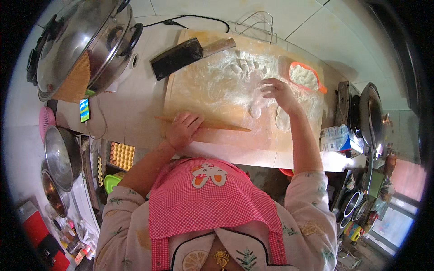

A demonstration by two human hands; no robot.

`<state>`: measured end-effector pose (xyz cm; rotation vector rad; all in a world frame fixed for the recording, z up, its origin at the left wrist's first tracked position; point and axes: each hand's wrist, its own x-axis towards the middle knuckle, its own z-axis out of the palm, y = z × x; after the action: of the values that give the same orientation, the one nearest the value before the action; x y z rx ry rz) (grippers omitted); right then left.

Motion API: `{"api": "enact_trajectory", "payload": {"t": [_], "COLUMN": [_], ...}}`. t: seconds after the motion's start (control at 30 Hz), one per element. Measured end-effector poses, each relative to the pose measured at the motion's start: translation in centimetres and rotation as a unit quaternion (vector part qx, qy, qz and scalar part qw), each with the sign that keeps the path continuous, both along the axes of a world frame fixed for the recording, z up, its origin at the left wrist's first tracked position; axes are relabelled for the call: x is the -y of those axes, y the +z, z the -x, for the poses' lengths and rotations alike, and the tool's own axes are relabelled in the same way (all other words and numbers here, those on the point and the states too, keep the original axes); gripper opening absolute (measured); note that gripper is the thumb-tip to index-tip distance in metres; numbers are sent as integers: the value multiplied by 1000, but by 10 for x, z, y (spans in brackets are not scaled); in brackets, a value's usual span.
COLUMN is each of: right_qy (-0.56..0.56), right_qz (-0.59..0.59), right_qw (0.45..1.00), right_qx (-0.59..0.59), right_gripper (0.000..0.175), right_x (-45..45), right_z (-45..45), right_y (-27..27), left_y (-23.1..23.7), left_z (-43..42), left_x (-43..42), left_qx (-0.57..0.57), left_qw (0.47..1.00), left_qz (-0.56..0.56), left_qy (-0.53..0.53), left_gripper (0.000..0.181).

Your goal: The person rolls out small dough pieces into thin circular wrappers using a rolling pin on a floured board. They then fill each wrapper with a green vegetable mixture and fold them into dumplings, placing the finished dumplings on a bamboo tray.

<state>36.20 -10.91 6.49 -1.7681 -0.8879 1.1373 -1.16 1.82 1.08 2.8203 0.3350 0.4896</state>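
Note:
My left hand is on a tapered wooden rolling pin, its fingers curled over the pin near the front edge of a floured wooden board. Above the board's right half hovers my right hand, fingers apart, with nothing seen in them. A small flattened dough disc lies on the board just left of my right wrist. Rolled dough wrappers are partly hidden under that forearm. Several small cut dough pieces sit in flour beyond my right hand.
A cleaver lies across the board's back left corner. An orange scoop of flour stands at the right. A large lidded steel pot and a lit phone are at left. A wok stands on the right.

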Motion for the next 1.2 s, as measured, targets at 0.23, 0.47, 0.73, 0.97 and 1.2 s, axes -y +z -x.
{"api": "enact_trajectory", "payload": {"t": [0.23, 0.47, 0.73, 0.97, 1.2], "right_qy": [41, -56, 116, -57, 54], "right_qz": [-45, -21, -126, 37, -77], "right_qw": [871, 860, 926, 997, 922], "right_qx": [488, 507, 337, -22, 376], "right_gripper": [24, 16, 17, 18, 10], "right_x": [52, -7, 11, -11, -13], "right_z": [77, 70, 105, 104, 139], "right_y": [-37, -33, -47, -31, -42], "left_y": [-6, -5, -11, -8, -5], "left_z": [-1, 0, 2, 0, -1], "left_x": [2, 2, 1, 0, 0], "left_qx": [7, 4, -2, 2, 19], "left_qw": [1000, 1000, 999, 1000, 1000], "left_qz": [7, -2, 54, 12, -6], "left_qy": [15, 5, 4, -2, -3], "left_gripper": [42, 40, 44, 40, 36]}}
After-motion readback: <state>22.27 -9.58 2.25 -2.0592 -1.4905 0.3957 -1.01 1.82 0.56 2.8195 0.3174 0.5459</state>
